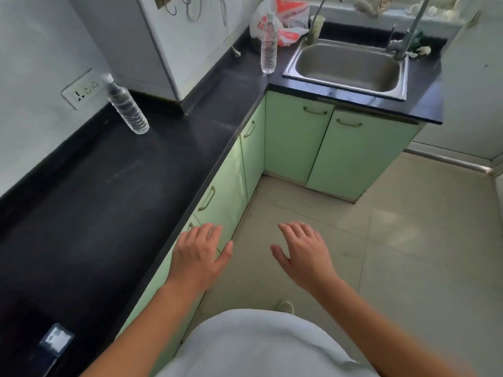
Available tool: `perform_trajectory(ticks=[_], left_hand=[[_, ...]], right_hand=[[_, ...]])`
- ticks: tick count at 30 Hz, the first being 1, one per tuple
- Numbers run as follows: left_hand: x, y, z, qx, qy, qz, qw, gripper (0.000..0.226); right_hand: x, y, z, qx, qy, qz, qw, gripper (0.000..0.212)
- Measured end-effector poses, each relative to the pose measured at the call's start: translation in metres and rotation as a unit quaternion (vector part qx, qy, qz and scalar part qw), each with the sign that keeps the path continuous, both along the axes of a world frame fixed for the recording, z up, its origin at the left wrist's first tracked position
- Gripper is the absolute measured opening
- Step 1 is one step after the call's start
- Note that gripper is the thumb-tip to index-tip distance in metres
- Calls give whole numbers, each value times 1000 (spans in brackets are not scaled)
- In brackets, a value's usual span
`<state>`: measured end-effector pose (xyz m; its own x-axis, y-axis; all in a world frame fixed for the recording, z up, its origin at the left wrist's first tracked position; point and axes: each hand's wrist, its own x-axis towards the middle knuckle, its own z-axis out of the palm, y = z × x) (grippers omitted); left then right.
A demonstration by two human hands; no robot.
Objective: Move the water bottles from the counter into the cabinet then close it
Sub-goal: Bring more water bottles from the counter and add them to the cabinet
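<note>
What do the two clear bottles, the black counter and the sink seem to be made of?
Clear ribbed water bottles: thin plastic, see-through. Black countertop: probably polished stone, faintly speckled, glossy. Rectangular sink: brushed steel, grey metallic sheen.

We record the counter (95,213) as black stone by its look, polished and glossy, with soft reflections; the near bottle (126,107) and the far bottle (269,50) as clear plastic, ribbed along the body; the sink (343,87) as stainless steel with a satin sheen; the tap (408,36) as bright metal; the cabinet doors (294,142) as smooth green panels, faintly shiny, with slim metal handles (315,111); the floor (408,254) as smooth, lightly glossy tiles; the bag (285,23) as thin crinkled plastic; the wall (32,63) as matt paint
</note>
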<state>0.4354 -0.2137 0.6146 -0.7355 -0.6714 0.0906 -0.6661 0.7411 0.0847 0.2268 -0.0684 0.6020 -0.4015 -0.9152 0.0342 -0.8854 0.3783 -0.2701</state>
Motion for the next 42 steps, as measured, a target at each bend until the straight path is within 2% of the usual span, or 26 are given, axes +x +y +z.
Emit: perform_trajectory(ticks=[6,10,15,23,27,31,37,42], left_hand=[[5,-58,8,-2,-4,108,994,54],[-5,-112,0,-8,-3,128,992,55],[-52,-188,-6,15,4,98,995,57],[-172,-279,4,30,5,-20,999,55],[-225,-313,4,24,16,-47,998,55],[-271,-352,-4,16,17,-33,999,58],[-343,-401,-7,25,4,38,999,60],[-398,-436,-1,18,-20,77,997,59]], right_hand=[[-30,-121,16,3,-3,119,993,59],[-41,-191,13,6,-2,151,989,60],[-70,-241,6,10,-14,111,994,60],[-152,-267,17,-18,-8,-26,999,55],[-198,-295,17,-11,-6,-47,999,55],[-251,-341,8,-10,-18,-41,999,56],[-361,-430,4,0,-86,-19,996,56],[-442,-512,13,-30,-130,-5,991,54]])
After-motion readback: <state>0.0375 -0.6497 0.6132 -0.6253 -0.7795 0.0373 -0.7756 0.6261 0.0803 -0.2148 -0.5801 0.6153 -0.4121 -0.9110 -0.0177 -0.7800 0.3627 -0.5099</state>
